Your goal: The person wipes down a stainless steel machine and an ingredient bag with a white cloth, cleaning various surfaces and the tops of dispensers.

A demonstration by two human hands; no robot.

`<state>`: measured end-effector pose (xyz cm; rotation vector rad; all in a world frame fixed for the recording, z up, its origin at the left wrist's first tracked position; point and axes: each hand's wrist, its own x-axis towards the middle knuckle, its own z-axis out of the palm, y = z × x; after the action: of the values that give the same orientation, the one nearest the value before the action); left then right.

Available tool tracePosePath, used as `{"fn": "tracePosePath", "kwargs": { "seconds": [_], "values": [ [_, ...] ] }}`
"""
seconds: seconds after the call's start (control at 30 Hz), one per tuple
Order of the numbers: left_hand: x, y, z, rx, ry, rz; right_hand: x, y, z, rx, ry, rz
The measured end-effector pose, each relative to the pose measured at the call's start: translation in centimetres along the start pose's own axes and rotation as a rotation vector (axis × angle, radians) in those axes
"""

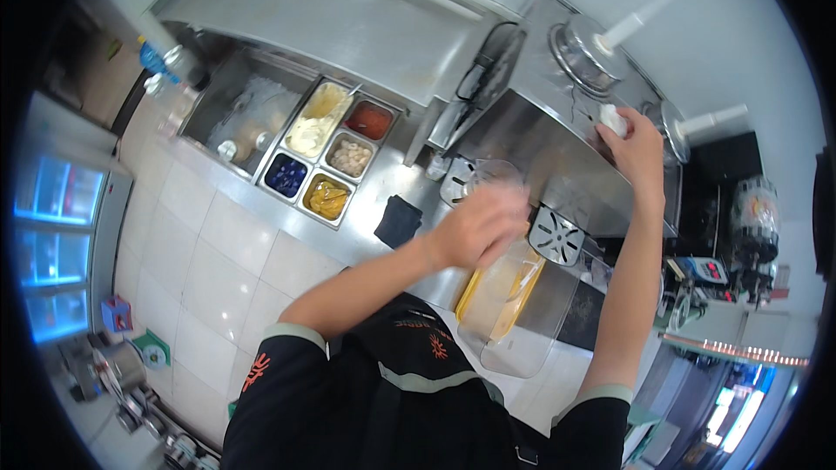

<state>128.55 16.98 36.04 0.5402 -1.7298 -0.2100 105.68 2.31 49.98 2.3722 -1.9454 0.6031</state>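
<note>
My left hand [480, 225] is blurred in the middle, fingers curled, at the near side of a clear cup [499, 172]; whether it grips the cup cannot be told. Further right and farther out, my right hand [635, 143] pinches a small white object [612, 119] between thumb and fingers, above the edge of a raised steel counter. Below my left hand lies a yellow-rimmed tray [467, 294] with a clear plastic container [516, 365] around or beside it. A slotted metal drip tray [556, 236] sits between my forearms.
Steel pans [281, 202] hold several foods, beside an ice bin [255, 101] with bottles. A folded dark cloth [398, 222] lies on the steel worktop [366, 238]. Two round steel vessels [588, 55] with upright white handles stand beyond my right hand. Glass-door fridges [59, 248] stand far left.
</note>
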Motion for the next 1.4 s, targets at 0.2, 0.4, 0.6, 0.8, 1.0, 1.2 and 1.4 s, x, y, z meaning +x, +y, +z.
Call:
{"fn": "tracePosePath", "kwargs": {
  "seconds": [0.2, 0.4, 0.6, 0.8, 1.0, 1.2, 1.4],
  "values": [
    [-27.0, 5.7, -3.0, -0.021, -0.707, -0.894, -0.5, 4.4, -0.8, -0.039, -0.011, -0.083],
    [-37.7, 10.2, -9.5, -0.032, -0.551, -1.427, -2.3, 12.0, -3.3, -0.242, -0.005, 0.112],
    [-30.8, 5.8, -10.0, 0.121, -0.317, -1.316, -2.1, 11.2, -2.1, -0.204, 0.039, 0.125],
    [-18.0, -2.4, -10.4, 0.056, 0.101, -1.056, -2.1, 0.1, 0.5, 0.016, 0.083, -0.057],
    [-8.9, -14.3, -13.5, 0.232, 0.334, -0.771, -2.9, -2.0, 3.6, -0.02, 0.239, -0.172],
    [-2.5, -23.9, -12.2, 0.337, 0.429, -0.543, -3.2, 0.7, 3.8, -0.028, 0.267, -0.11],
    [-2.7, -25.5, -10.5, 0.692, 0.332, -0.59, -2.5, -0.5, 3.5, -0.005, 0.239, 0.05]
  ]
}}
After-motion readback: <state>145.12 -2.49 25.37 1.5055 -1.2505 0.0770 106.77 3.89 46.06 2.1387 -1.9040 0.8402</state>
